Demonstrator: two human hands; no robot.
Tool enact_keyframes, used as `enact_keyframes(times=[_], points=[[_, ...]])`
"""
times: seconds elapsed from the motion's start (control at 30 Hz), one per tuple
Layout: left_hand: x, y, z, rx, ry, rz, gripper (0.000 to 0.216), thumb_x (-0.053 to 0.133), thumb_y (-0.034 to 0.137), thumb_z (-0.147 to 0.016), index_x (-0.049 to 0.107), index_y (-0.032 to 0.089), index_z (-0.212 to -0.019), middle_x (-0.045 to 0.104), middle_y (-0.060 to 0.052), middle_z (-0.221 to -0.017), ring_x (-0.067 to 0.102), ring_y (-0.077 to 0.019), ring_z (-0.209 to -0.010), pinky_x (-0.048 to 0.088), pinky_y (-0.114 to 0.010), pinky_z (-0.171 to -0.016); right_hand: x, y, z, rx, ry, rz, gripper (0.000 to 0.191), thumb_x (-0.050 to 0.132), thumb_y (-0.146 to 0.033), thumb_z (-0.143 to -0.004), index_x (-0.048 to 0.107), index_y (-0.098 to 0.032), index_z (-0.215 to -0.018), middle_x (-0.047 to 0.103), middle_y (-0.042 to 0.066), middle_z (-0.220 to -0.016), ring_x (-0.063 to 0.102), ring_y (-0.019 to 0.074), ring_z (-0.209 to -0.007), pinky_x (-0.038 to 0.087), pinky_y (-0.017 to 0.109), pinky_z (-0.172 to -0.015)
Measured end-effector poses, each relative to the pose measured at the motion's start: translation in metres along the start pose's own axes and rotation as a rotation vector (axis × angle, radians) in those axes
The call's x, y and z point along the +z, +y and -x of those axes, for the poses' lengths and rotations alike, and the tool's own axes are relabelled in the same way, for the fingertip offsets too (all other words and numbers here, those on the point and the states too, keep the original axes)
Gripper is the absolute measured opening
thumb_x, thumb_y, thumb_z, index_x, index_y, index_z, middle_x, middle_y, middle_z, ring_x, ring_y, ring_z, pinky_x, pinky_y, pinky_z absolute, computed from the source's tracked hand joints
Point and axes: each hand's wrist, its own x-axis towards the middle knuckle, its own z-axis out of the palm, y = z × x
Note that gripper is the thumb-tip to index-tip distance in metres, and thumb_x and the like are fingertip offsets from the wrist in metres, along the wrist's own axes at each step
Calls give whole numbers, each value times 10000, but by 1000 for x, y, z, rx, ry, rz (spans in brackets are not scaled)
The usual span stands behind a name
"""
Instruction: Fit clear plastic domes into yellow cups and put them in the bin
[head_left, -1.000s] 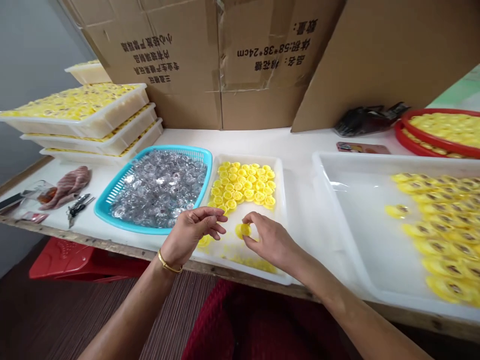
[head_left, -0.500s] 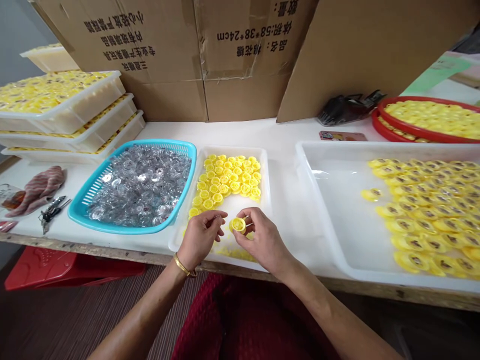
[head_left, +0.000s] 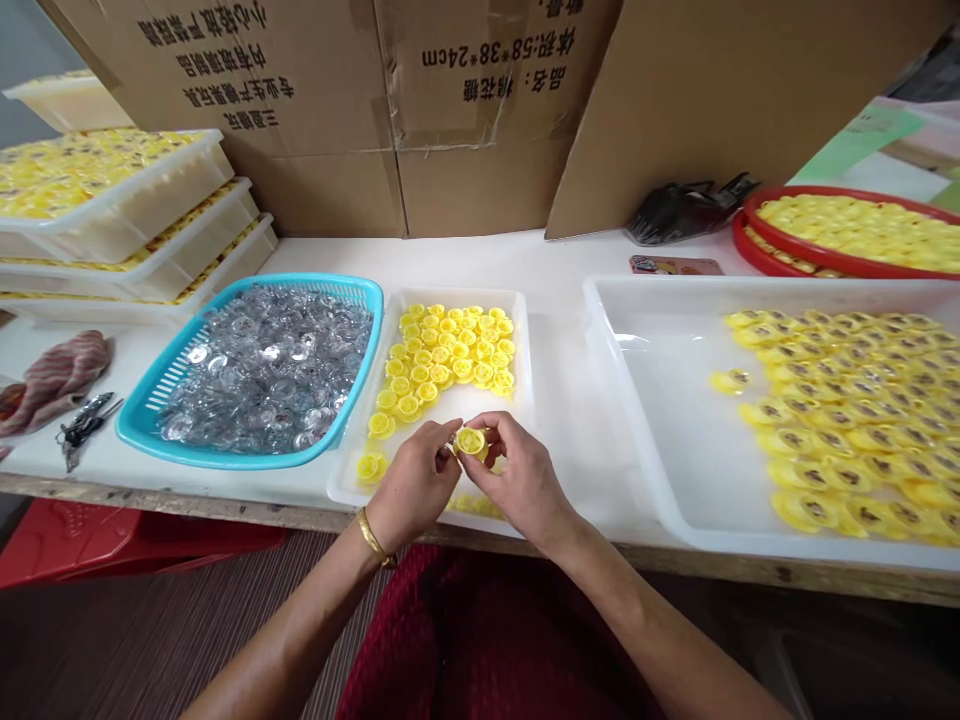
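Note:
My right hand point(head_left: 521, 480) pinches a small round yellow plastic cup point(head_left: 471, 442) between thumb and fingers, its hollow side facing up. My left hand point(head_left: 416, 475) is closed at the cup's left edge, fingertips pressed together; a tiny shiny bit shows there, too small to name. Both hands are over the near part of a white tray point(head_left: 523, 340). In that tray, several similar yellow cups point(head_left: 442, 350) lie grouped toward the far side and down the left.
A blue basket point(head_left: 135, 405) of clear plastic discs point(head_left: 270, 360) stands left. A large white tray point(head_left: 652, 450) with rows of yellow pieces point(head_left: 847, 420) is right. Stacked white trays point(head_left: 172, 180), keys point(head_left: 84, 428), a phone point(head_left: 675, 265), red trays point(head_left: 750, 235) and cardboard point(head_left: 480, 190) surround the work.
My left hand has moved right and up, from apart to against the yellow cup. My right hand still holds the cup. The whole view has shifted slightly.

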Motion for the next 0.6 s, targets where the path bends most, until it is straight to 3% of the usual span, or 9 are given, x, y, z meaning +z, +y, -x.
enact_keyframes(times=[0.17, 0.43, 0.6], points=[[-3, 0, 5, -27, -92, 213, 494, 445, 129, -798, 511, 133, -1288, 519, -49, -945, 624, -114, -689, 513, -268, -691, 1, 1, 1, 5, 21, -21, 218, 644, -234, -763, 537, -205, -951, 637, 20, -873, 570, 125, -617, 506, 269, -602], [-4, 0, 4, -60, -92, 290, 436, 485, 293, -884, 522, 137, -1290, 605, -94, -1032, 664, -195, -872, 517, -340, -844, -2, -2, 0, 35, 13, -26, 182, 609, -190, -757, 538, -209, -924, 644, 29, -879, 591, 141, -658, 513, 273, -613], [0, 1, 4, -136, -37, 326, 436, 502, 354, -884, 557, 124, -1251, 656, -60, -879, 680, -172, -717, 545, -293, -703, -1, -1, 1, 18, 28, -29, 191, 613, -186, -753, 543, -209, -929, 648, 34, -899, 597, 144, -669, 522, 283, -635]])
